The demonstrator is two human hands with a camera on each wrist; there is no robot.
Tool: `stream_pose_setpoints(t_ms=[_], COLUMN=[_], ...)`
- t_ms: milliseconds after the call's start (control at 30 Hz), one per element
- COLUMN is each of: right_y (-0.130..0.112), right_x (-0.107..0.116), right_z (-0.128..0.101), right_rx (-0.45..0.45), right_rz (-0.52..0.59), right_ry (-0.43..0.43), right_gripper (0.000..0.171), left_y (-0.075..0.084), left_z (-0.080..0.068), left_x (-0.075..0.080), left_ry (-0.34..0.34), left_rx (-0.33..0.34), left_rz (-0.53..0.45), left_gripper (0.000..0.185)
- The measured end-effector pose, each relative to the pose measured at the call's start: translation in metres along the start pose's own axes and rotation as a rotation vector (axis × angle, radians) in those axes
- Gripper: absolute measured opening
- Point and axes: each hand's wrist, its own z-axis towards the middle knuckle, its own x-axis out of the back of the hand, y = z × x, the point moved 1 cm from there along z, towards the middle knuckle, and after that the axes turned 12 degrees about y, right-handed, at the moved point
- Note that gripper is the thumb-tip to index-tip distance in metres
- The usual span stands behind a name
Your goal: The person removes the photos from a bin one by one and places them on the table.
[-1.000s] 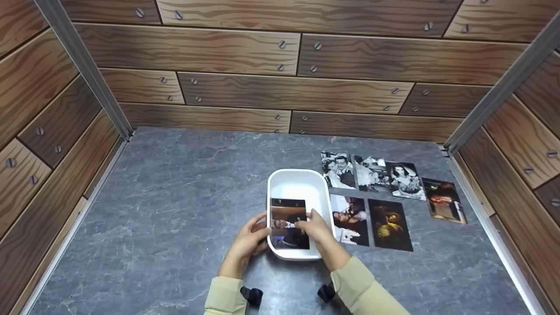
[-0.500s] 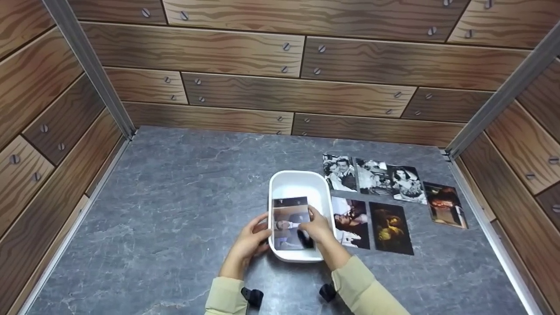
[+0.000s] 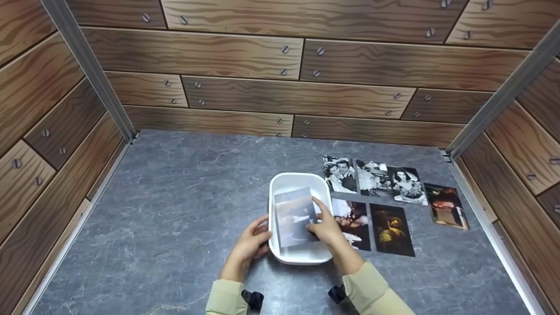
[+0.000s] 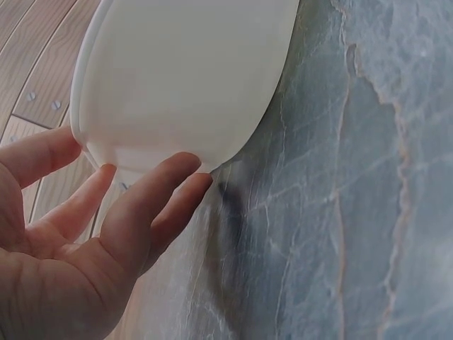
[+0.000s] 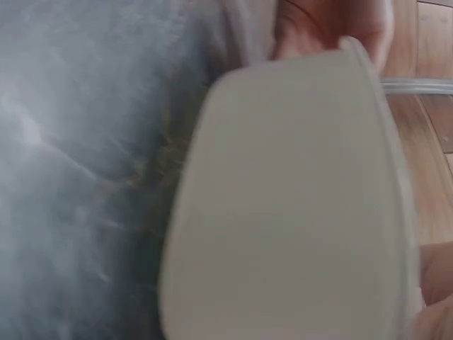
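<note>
A white plastic tub (image 3: 302,258) with rounded corners stands on the grey marbled table. My right hand (image 3: 327,225) reaches in over its right rim and pinches the right edge of a photo (image 3: 295,218), thumb on top. The photo tilts inside the tub, its picture washed out by glare. At the tub's left side is my left hand (image 3: 253,245), its fingertips resting against the wall and rim. In the left wrist view these fingers (image 4: 166,180) are extended and gently bent along the tub's end. The right wrist view mostly shows the tub's outer wall (image 5: 283,198); the photo is hidden there.
Right of the tub, three black-and-white photos (image 3: 374,177) lie in a back row. A colour photo (image 3: 446,205) lies at far right. Nearer are a dark yellow-toned photo (image 3: 392,229) and another colour photo (image 3: 354,223), partly covered by my right hand. Wood-patterned walls (image 3: 245,96) enclose the table.
The photo in my right hand has lifted and tilted from lying low in the tub, and shifted slightly right and away from me. My left hand stays at the tub's side.
</note>
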Motion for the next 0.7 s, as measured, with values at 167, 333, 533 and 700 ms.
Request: stream_pose_setpoints(t_ms=[167,333,533,700], right_y=[-0.013,-0.012,0.016,0.051], right_x=[0.028,0.072,0.139,0.191], right_z=[0.003,0.011,0.022,0.031], right_rx=[0.008,0.007,-0.054,-0.117], right_rz=[0.028,0.109,0.198,0.201], right_ry=[0.036,0.076,0.180,0.300], right_gripper=[0.084,0.084,0.080,0.077], left_y=[0.000,0.000,0.001,0.002], left_z=[0.001,0.003,0.002,0.001], left_x=[0.001,0.000,0.000,0.002], left_ry=[0.008,0.020,0.020,0.023], left_rx=[0.004,0.009,0.017,0.013], left_rz=[0.004,0.028,0.037,0.035], left_gripper=[0.061,0.061,0.062,0.062])
